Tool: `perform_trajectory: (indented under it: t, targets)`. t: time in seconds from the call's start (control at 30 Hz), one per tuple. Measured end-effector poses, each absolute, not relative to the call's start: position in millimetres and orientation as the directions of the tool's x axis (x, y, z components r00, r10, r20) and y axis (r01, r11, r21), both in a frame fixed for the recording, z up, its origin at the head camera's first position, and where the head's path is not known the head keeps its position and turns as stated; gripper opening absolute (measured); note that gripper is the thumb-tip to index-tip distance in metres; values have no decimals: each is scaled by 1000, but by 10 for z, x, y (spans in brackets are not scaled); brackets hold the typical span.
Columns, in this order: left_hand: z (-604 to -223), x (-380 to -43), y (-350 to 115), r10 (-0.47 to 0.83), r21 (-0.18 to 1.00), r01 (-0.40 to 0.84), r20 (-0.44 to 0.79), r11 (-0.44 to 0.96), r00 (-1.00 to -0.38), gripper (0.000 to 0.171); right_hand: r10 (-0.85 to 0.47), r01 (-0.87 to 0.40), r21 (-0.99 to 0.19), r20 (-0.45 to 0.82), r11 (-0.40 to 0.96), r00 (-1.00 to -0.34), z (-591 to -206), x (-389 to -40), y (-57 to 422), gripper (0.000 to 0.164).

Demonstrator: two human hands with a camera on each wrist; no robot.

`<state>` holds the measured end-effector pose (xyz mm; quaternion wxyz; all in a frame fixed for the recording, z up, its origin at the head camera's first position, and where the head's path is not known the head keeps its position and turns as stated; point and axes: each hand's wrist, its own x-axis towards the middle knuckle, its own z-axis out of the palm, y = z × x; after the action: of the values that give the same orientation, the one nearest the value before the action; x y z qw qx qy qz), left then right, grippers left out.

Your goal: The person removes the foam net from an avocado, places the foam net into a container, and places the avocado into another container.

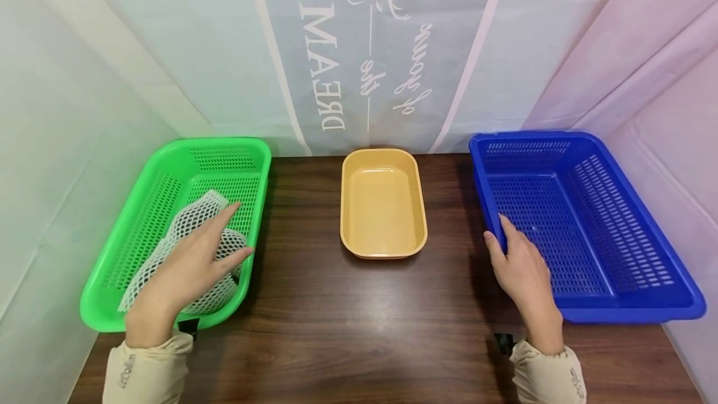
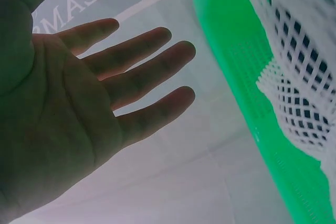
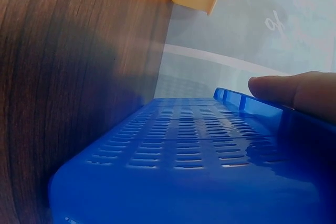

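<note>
Over the green basket (image 1: 260,204) on the left, my left hand (image 1: 187,260) is spread, thumb and fingers apart, holding nothing. Below it in that basket lie pieces of white mesh netting (image 1: 196,214), partly covered by the hand. The left wrist view shows the straight fingers (image 2: 152,80) beside the basket, with dark patches behind the holes of the netting (image 2: 302,95). My right hand (image 1: 524,273) is at the left rim of the blue basket (image 1: 634,229), fingers loosely extended. In the right wrist view one straight digit lies just above the rim (image 3: 252,106).
A shallow yellow tray (image 1: 384,251) stands between the two baskets on the dark wooden table (image 1: 359,323). Behind them hangs a pale sheet (image 1: 224,36) with lettering. Light cloth walls border the table on both sides, close to the baskets' outer edges.
</note>
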<state>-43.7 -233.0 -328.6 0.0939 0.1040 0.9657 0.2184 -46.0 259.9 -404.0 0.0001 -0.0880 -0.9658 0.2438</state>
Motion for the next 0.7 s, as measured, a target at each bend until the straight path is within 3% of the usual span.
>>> perform_trajectory:
  t: [0.33,0.7]
  targets:
    - [-3183,-615,-2534,231,369,154,-176,917,-957,84,179,185,-474,-58,861,-982,-4047,-456,2601,60]
    - [-3267,-900,-2829,297,437,197,-172,877,-939,82,180,188,-477,-62,859,-982,-4042,-463,2597,60]
